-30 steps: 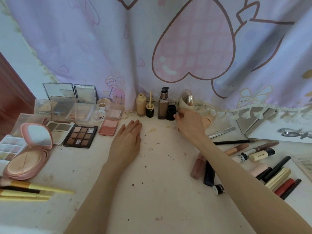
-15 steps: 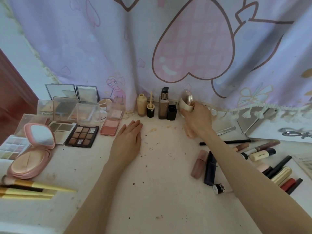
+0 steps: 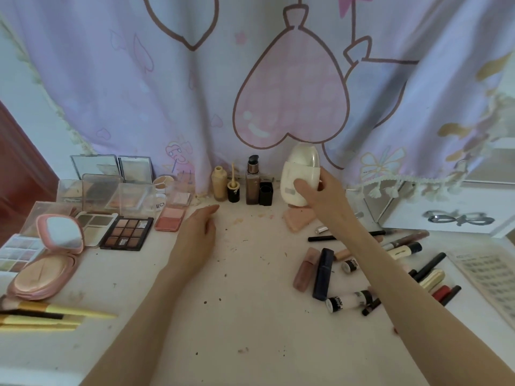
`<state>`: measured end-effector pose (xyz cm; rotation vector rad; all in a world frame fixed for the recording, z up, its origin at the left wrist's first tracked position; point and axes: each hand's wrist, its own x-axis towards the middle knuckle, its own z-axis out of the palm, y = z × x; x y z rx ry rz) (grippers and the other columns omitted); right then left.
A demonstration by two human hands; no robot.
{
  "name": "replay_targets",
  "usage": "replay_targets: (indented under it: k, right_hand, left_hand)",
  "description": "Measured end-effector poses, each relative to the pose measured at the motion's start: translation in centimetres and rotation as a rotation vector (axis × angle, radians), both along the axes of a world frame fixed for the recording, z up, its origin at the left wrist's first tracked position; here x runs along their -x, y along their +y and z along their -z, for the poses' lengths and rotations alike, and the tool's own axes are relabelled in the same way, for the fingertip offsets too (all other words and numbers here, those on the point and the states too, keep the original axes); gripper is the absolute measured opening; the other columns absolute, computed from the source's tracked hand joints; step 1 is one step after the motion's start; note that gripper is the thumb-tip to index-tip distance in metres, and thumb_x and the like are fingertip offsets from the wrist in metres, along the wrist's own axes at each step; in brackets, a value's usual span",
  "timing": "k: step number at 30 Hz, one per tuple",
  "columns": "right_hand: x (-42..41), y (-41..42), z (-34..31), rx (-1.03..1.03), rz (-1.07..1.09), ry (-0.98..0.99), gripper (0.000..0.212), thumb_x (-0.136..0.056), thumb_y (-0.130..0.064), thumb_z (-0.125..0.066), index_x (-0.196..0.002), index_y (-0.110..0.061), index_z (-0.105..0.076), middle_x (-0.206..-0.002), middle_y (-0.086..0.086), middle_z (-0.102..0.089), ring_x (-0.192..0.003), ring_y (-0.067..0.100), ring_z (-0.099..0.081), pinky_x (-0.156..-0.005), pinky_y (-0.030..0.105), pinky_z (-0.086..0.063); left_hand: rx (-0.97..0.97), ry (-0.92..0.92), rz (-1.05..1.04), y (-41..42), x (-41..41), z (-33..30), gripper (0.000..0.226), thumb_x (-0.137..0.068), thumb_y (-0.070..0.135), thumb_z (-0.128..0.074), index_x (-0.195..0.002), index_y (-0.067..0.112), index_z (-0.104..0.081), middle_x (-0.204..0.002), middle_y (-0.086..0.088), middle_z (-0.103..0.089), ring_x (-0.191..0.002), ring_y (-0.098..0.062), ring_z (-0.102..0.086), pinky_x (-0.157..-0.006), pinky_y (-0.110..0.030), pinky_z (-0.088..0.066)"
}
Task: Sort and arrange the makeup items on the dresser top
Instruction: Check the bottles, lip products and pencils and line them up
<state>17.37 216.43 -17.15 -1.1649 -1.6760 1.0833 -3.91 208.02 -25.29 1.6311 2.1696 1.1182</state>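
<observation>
two hands over counter [image 3: 250, 316]: right hand [image 3: 323, 193] grasps cream bottle [image 3: 299, 176] upright at back, beside black cap [image 3: 266, 193]; left hand [image 3: 195, 240] released, flat on counter near blush palette [image 3: 170, 218].

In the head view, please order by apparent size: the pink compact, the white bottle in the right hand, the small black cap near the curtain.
1. Pink compact, though it lies nearer the camera.
2. White bottle.
3. Black cap, clearly smallest.

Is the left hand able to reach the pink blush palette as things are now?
Probably yes. The left hand rests open on the dresser top, and the pink blush palette lies just beside its fingers, with nothing between them.
</observation>
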Motion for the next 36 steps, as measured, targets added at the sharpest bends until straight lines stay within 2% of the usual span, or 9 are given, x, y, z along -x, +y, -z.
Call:
replay_targets:
  k: [4,7,10,17,22,26,32,34,36]
  right_hand:
    - [-1.7,-2.1,-0.3,0.242,-0.27,0.094,0.023,-0.09,-0.017,-0.058,-0.112,-0.012,-0.056,-0.095,0.01,-0.063,-0.074,0.023,-0.066,-0.062,0.034,-0.057]
    - [-2.6,-3.2,-0.1,0.386,-0.384,0.225,0.021,-0.09,-0.022,-0.057,-0.106,-0.008,-0.056,-0.077,0.013,-0.062,-0.057,0.024,-0.059,-0.046,0.026,-0.047]
    - [-3.9,-4.1,-0.4,0.581,-0.492,0.287,0.028,-0.077,-0.029,-0.056,-0.095,-0.008,-0.055,-0.066,0.013,-0.063,-0.049,0.021,-0.049,-0.044,0.025,-0.036]
    - [-6.0,-5.7,-0.2,0.797,-0.824,0.338,0.075,-0.048,-0.051,-0.086,-0.093,-0.002,-0.05,-0.053,0.009,-0.057,-0.027,0.004,-0.035,-0.029,0.01,-0.032]
    - [-6.3,-6.4,-0.1,0.866,-0.851,0.357,0.065,-0.059,-0.049,-0.082,-0.089,0.0,-0.051,-0.051,0.009,-0.056,-0.027,0.003,-0.036,-0.032,0.01,-0.036]
    - [-6.3,-7.1,-0.2,0.742,-0.751,0.217,0.036,-0.083,-0.038,-0.05,-0.087,-0.003,-0.051,-0.056,0.01,-0.054,-0.031,0.006,-0.036,-0.035,0.013,-0.024]
    - [-5.8,-7.3,-0.7,0.082,-0.448,-0.377,0.034,-0.078,-0.035,-0.072,-0.105,-0.021,-0.057,-0.081,-0.007,-0.063,-0.06,0.003,-0.059,-0.054,0.02,-0.048]
    - [-5.9,-7.0,-0.4,-0.012,-0.358,-0.4,0.037,-0.076,-0.037,-0.073,-0.107,-0.028,-0.056,-0.09,-0.008,-0.062,-0.078,0.006,-0.061,-0.066,0.024,-0.053]
    - [-6.2,-6.8,0.0,0.064,-0.359,-0.283,0.034,-0.078,-0.032,-0.073,-0.108,-0.025,-0.058,-0.087,-0.006,-0.062,-0.071,0.006,-0.06,-0.058,0.021,-0.051]
  left_hand:
    - [-0.136,-0.113,0.076,-0.1,-2.4,-2.2,0.031,-0.096,0.011,-0.042,-0.125,0.014,-0.055,-0.122,0.0,-0.057,-0.108,-0.01,-0.053,-0.085,-0.008,-0.037]
    - [-0.229,-0.196,0.282,-0.6,-5.2,-5.0,0.032,-0.098,0.03,-0.037,-0.128,0.028,-0.047,-0.122,0.01,-0.054,-0.105,-0.002,-0.054,-0.079,-0.01,-0.044]
    - [-0.343,-0.046,0.452,-1.5,-7.4,-7.0,0.037,-0.094,0.039,-0.031,-0.127,0.028,-0.045,-0.116,0.012,-0.05,-0.1,0.004,-0.05,-0.079,-0.01,-0.042]
    - [-0.505,0.1,0.498,-2.4,-10.0,-8.7,0.03,-0.091,0.024,-0.024,-0.079,0.008,-0.047,-0.07,-0.005,-0.048,-0.062,-0.016,-0.042,-0.056,-0.032,-0.035]
    - [-0.458,0.035,0.493,-2.5,-10.4,-9.1,0.032,-0.092,0.029,-0.017,-0.07,0.024,-0.04,-0.06,-0.003,-0.043,-0.058,-0.019,-0.04,-0.053,-0.031,-0.033]
    - [-0.406,0.008,0.481,-2.7,-10.0,-8.8,0.035,-0.09,0.035,-0.014,-0.064,0.026,-0.035,-0.053,-0.001,-0.041,-0.055,-0.019,-0.04,-0.05,-0.026,-0.03]
    - [0.047,-0.027,0.19,-2.5,-10.2,-9.3,0.056,-0.098,0.043,-0.021,-0.054,0.012,-0.035,-0.048,-0.003,-0.042,-0.048,-0.024,-0.047,-0.056,-0.039,-0.042]
    - [0.158,-0.151,0.188,-2.2,-10.1,-9.4,0.058,-0.097,0.046,-0.02,-0.057,0.01,-0.043,-0.047,-0.003,-0.045,-0.041,-0.014,-0.044,-0.047,-0.027,-0.038]
    - [0.116,-0.16,0.261,-2.2,-9.6,-9.2,0.05,-0.097,0.045,-0.02,-0.074,0.014,-0.053,-0.056,0.0,-0.054,-0.043,-0.008,-0.047,-0.051,-0.024,-0.038]
